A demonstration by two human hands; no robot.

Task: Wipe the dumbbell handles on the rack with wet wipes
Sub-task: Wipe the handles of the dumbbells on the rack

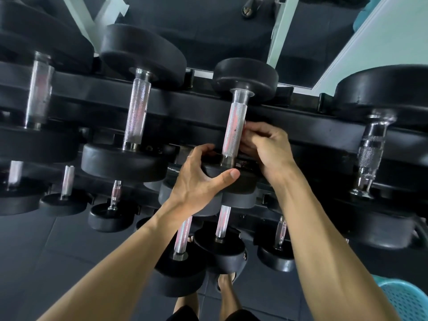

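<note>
While both my hands are at the middle dumbbell [234, 126] on the top shelf of the rack [185, 105], the matter that counts is how its handle [235, 128] lies: the long axis runs away from me, slightly tilted, from the near weight head [229, 179] up to the far head [245, 77]. My right hand [266, 147] sits just right of the handle, touching its lower half, so it is the nearer one for wiping. Its fingers [249, 137] are curled in against the metal; whether a wipe is held between them I cannot tell, as none shows. My left hand [199, 174] grips the near weight head, thumb [225, 178] laid across its front edge and fingers hooked over the top. I judge that it steadies the dumbbell. The upper part of the handle stands bare above my right fingers, so a stroke along the axis, away from me, would cover it. Neighbouring handles lie to either side, well apart.
</note>
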